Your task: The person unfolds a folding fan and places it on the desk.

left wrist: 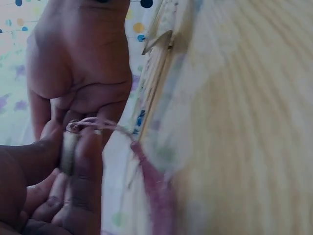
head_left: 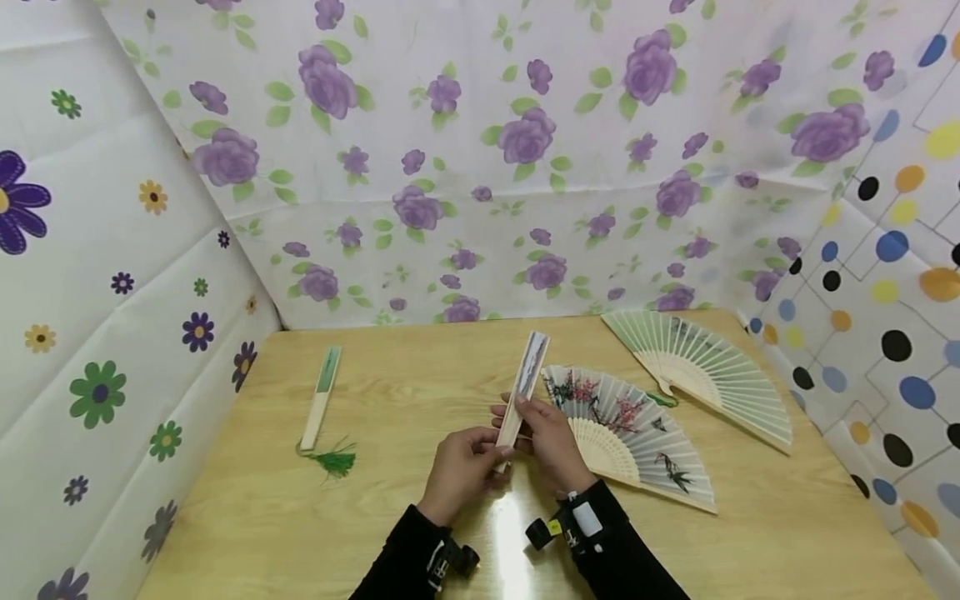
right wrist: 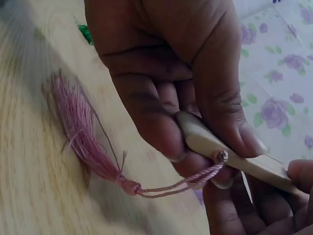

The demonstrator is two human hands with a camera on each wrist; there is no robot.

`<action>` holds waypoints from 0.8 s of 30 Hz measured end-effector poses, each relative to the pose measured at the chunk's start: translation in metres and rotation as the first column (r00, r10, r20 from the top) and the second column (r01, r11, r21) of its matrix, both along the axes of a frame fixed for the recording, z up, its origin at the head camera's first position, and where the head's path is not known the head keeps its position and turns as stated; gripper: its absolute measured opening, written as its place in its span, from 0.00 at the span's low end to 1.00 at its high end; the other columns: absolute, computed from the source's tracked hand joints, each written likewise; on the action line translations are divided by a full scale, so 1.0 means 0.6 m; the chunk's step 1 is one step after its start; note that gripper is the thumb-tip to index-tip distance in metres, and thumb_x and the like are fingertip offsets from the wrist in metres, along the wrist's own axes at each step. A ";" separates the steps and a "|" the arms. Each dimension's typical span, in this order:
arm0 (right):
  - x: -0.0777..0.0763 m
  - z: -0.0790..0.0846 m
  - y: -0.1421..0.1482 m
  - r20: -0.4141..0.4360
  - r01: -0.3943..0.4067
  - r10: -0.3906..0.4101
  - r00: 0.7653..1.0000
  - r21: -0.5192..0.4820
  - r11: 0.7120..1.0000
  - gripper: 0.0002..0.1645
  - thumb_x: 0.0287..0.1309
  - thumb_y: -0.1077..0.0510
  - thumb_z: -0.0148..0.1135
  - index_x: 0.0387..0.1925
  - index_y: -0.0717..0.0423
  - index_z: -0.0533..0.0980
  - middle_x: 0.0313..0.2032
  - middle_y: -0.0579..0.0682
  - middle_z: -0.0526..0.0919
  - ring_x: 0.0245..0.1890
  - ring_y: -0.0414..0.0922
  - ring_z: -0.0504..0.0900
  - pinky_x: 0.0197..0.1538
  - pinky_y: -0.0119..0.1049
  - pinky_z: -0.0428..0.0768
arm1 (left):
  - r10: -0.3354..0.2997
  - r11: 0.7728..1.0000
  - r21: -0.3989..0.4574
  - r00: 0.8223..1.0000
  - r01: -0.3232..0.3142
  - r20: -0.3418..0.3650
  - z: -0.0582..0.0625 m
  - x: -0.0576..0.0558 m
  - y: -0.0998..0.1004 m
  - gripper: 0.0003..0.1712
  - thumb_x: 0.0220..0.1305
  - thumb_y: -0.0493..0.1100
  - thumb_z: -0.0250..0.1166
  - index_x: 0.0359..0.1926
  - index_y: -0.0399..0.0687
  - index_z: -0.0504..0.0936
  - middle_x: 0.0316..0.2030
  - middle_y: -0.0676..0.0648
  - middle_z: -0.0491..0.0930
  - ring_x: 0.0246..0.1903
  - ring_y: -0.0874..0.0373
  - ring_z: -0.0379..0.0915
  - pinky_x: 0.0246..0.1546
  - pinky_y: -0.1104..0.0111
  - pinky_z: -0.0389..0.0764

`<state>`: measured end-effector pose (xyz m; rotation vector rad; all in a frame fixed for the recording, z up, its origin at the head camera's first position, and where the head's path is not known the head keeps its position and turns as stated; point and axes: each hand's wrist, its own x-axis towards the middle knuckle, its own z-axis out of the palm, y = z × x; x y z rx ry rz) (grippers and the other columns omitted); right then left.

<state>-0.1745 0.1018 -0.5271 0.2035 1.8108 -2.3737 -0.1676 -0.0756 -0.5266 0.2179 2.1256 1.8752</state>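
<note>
A folded hand fan [head_left: 531, 367] with a pale printed leaf and light wooden ribs is held up, tilted, over the middle of the table. At its lower end, my left hand [head_left: 459, 468] pinches the ribs between thumb and fingers. Higher up, my right hand [head_left: 553, 442] grips the same fan, thumb on the near side. From the pivot end a pink tassel [right wrist: 80, 129] hangs on a looped cord, seen in the right wrist view beside the left hand's fingers. The left wrist view is dim and blurred, showing the tassel [left wrist: 156, 196] below both hands.
An open fan with pink blossoms [head_left: 633, 417] lies just right of my right hand. Behind it spreads a green open fan [head_left: 712, 367]. A folded green fan [head_left: 322, 396] with a green tassel [head_left: 336, 462] lies left on the wooden table [head_left: 247, 517]. Patterned cloths enclose three sides.
</note>
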 end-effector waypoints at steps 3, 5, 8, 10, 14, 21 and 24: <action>-0.006 0.000 0.002 -0.013 0.010 -0.010 1.000 -0.011 1.000 0.32 0.94 0.44 0.50 0.77 0.64 0.77 0.59 0.58 0.94 0.50 0.41 0.96 0.55 0.33 0.96 | 0.009 0.998 0.055 1.000 -0.010 0.005 -0.008 -0.003 0.005 0.13 0.77 0.33 0.73 0.56 0.28 0.91 0.38 0.35 0.95 0.29 0.58 0.91 0.29 0.68 0.94; -0.008 0.000 0.003 -0.020 0.008 -0.008 1.000 -0.012 1.000 0.33 0.94 0.43 0.49 0.77 0.64 0.77 0.59 0.58 0.95 0.50 0.42 0.97 0.55 0.34 0.96 | 0.008 0.996 0.087 1.000 -0.010 0.024 -0.011 -0.005 0.004 0.14 0.78 0.31 0.72 0.58 0.26 0.90 0.39 0.34 0.95 0.30 0.58 0.91 0.30 0.69 0.93; -0.008 0.000 0.003 -0.024 -0.005 0.005 1.000 0.008 1.000 0.34 0.94 0.43 0.48 0.78 0.66 0.76 0.58 0.58 0.95 0.50 0.43 0.97 0.53 0.34 0.96 | -0.002 0.993 0.118 0.998 -0.005 0.057 -0.015 -0.006 0.001 0.15 0.79 0.30 0.70 0.60 0.24 0.88 0.39 0.33 0.94 0.31 0.59 0.91 0.31 0.70 0.92; -0.006 0.000 0.002 -0.031 -0.012 0.013 0.999 0.030 0.999 0.35 0.94 0.43 0.48 0.78 0.67 0.76 0.58 0.58 0.95 0.50 0.43 0.96 0.52 0.33 0.95 | -0.007 0.991 0.137 0.997 -0.003 0.078 -0.017 -0.004 -0.001 0.15 0.79 0.29 0.69 0.61 0.23 0.88 0.39 0.33 0.94 0.31 0.60 0.90 0.32 0.71 0.92; 0.000 0.001 -0.002 -0.030 -0.005 0.007 1.000 0.058 0.998 0.35 0.94 0.44 0.49 0.74 0.70 0.79 0.58 0.59 0.95 0.48 0.40 0.94 0.48 0.32 0.94 | -0.012 0.984 0.175 0.993 -0.008 0.114 -0.023 0.001 -0.003 0.16 0.80 0.28 0.67 0.63 0.22 0.86 0.39 0.35 0.94 0.30 0.61 0.89 0.32 0.71 0.90; 0.002 -0.007 -0.006 -0.004 0.056 -0.055 0.998 0.071 0.996 0.33 0.92 0.42 0.52 0.65 0.66 0.86 0.51 0.55 0.96 0.47 0.41 0.94 0.47 0.36 0.95 | -0.020 0.975 0.223 0.983 -0.021 0.183 -0.024 0.004 -0.004 0.15 0.83 0.28 0.63 0.63 0.22 0.85 0.32 0.48 0.89 0.29 0.61 0.86 0.28 0.73 0.81; 0.003 -0.010 -0.006 -0.003 0.071 -0.071 0.997 0.063 0.996 0.33 0.92 0.42 0.52 0.65 0.67 0.86 0.51 0.55 0.96 0.47 0.42 0.94 0.46 0.35 0.95 | -0.010 0.971 0.235 0.981 -0.036 0.191 -0.029 0.004 -0.001 0.16 0.83 0.28 0.64 0.63 0.22 0.85 0.32 0.47 0.90 0.29 0.61 0.86 0.29 0.73 0.82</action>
